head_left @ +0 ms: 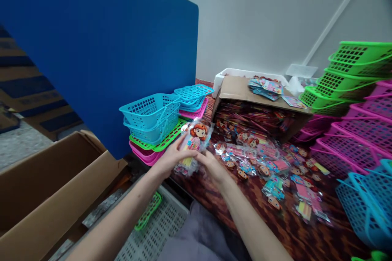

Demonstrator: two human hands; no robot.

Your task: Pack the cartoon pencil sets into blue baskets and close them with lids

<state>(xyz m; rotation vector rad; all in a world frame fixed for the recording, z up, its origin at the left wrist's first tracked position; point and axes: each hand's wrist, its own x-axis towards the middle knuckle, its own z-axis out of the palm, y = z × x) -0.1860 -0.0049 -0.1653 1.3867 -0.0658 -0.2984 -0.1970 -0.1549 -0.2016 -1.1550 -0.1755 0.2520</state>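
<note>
Over the table's near edge, a small bunch of clear plastic packets [196,140] is held up; the top one carries a printed cartoon girl with red hair. My left hand [176,155] is closed on the packets from the left. From the right, my right hand [211,166] closes on their lower part, its fingers partly hidden behind them. Just left of the hands, light blue plastic baskets [150,116] stand stacked on green and pink lattice pieces. To the right, many similar loose packets [263,159] lie spread over the table.
A tipped cardboard box [234,89] full of packets stands at the back, with flat cards [266,87] on top. Stacks of green [352,77], pink [352,134] and blue baskets [367,200] line the right. A blue panel [122,40] and an open carton [61,195] are left.
</note>
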